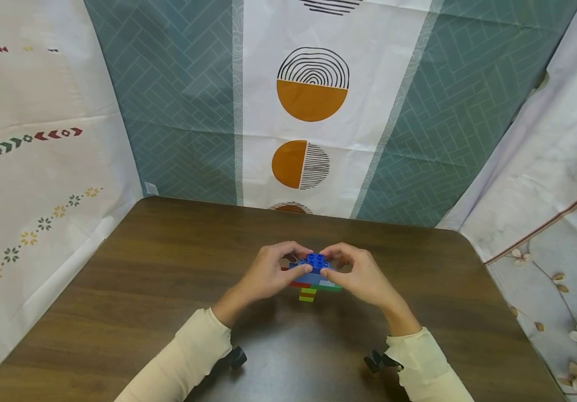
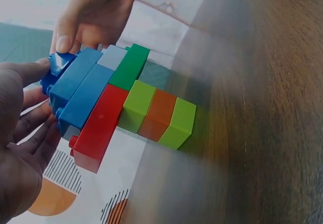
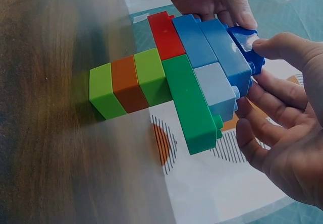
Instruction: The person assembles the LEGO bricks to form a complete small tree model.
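Note:
A toy building-brick model stands on the table between the hands. Its narrow column has a lime brick (image 2: 177, 124) at the bottom, an orange brick (image 2: 157, 114), then another lime brick (image 3: 151, 75). Above these, a red brick (image 2: 101, 123) and a green brick (image 3: 192, 108) lie end to end, jutting out sideways. Blue bricks (image 2: 83, 100) and a pale blue brick (image 3: 214, 88) form the layers over them. On top sits a small dark blue brick (image 1: 315, 261), pinched from the left by my left hand (image 1: 268, 271) and from the right by my right hand (image 1: 363, 273).
The brown wooden table (image 1: 142, 290) spreads around the model. A patterned teal and white cloth (image 1: 182, 100) hangs along its far edge, with pale printed cloths (image 1: 32, 184) at the sides. Dark wrist-worn devices (image 1: 237, 358) show below both sleeves.

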Motion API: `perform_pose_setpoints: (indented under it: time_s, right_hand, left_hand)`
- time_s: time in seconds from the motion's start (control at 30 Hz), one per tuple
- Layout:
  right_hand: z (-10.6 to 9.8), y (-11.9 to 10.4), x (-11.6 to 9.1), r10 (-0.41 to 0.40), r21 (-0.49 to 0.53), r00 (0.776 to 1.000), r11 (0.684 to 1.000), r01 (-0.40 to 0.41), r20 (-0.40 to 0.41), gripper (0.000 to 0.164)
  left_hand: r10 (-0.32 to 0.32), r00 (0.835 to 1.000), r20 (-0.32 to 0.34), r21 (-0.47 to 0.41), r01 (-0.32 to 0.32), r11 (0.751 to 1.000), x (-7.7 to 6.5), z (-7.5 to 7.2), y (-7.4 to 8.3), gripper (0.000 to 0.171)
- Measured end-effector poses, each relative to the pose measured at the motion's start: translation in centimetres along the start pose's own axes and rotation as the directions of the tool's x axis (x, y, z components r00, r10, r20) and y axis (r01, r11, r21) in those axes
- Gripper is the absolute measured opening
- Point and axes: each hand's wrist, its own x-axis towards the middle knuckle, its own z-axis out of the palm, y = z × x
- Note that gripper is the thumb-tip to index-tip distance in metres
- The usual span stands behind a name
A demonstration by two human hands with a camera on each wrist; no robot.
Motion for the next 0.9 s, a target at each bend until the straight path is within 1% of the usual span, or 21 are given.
perform_pose_setpoints:
  time_s: [0.2,0.37,0.67,0.77,0.9]
  right_hand:
    - [0.0,0.3,0.0,-0.007,0.009,1.0,1.0,0.007,0.001,0.03]
    - [0.1,0.4,0.0,-0.025,-0.004,1.0,1.0,0.025,-0.007,0.029]
    - [0.4,0.5,0.1,-0.088,-0.052,0.995,0.995,0.086,-0.043,0.029]
    - [0.5,0.7,0.1,-0.085,-0.048,0.995,0.995,0.082,-0.049,0.03]
    - [0.6,1.3,0.3,-0.059,-0.003,0.996,0.998,0.059,-0.059,0.03]
  left_hand:
    - [-0.011,1.0,0.007,-0.017,0.012,1.0,0.1,0.1,-0.1,0.028]
    - [-0.028,1.0,0.014,-0.035,0.028,0.999,0.1,0.1,-0.1,0.027]
    - [-0.03,0.999,0.016,-0.037,0.03,0.999,-0.1,0.0,0.0,0.025]
    - [-0.045,0.999,0.028,-0.06,0.047,0.997,0.1,-0.1,-0.1,0.026]
    - [-0.068,0.997,0.027,-0.073,0.069,0.995,0.6,0.0,-0.4,0.027]
